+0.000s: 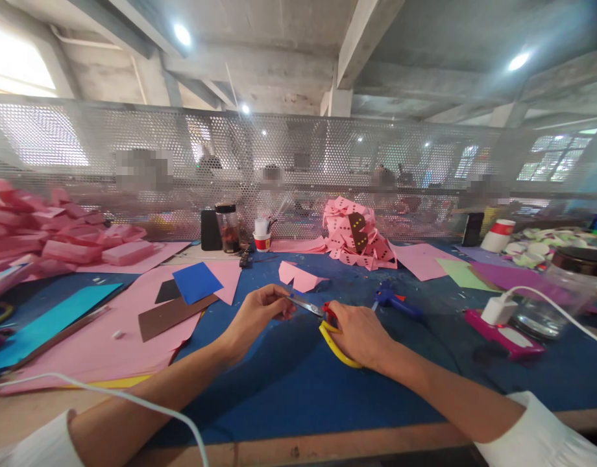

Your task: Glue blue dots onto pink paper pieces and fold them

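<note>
My right hand (361, 332) is closed around the handles of a pair of scissors (309, 305) with yellow and red grips. The blades point left, and their tips reach my left hand (262, 318). Thumb and fingers of that hand are pinched together beside the tips; anything between them is too small or hidden to name. Just beyond the blades lies a folded pink paper piece (301, 277). A blue glue gun (398, 301) rests to the right of my right hand.
Blue, black and brown sheets lie on large pink paper (133, 324) at left. Pink folded pieces (69, 227) are heaped behind. A pink dotted paper pile (357, 237) stands at the back centre. A magenta power strip (505, 334) and a jar (546, 305) are at right. A white cable (133, 397) crosses front left.
</note>
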`<state>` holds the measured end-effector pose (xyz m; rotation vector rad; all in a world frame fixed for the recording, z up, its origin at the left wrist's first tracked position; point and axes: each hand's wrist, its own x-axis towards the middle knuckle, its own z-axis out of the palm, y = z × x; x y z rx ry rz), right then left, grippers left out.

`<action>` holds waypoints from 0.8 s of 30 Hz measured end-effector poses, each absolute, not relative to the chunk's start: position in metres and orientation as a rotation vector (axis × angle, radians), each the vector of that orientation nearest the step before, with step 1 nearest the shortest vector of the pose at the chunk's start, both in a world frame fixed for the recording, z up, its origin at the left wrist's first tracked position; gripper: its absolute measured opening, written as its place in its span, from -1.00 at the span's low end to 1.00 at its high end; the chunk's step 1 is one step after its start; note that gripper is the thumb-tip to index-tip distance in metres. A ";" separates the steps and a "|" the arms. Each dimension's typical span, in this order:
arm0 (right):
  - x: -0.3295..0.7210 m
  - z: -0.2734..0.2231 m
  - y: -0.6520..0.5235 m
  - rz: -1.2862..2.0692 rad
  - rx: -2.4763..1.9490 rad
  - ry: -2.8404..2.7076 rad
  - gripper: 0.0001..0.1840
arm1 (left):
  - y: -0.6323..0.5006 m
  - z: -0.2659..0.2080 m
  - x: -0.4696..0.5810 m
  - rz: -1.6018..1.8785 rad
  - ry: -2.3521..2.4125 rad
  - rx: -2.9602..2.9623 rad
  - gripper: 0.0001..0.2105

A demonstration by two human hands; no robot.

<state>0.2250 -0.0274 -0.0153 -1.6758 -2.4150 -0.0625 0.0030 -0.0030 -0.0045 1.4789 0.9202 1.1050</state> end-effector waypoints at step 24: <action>0.225 -0.017 -0.026 -0.126 -1.717 -2.407 -0.73 | -0.003 -0.007 0.002 1.072 0.930 1.500 -0.92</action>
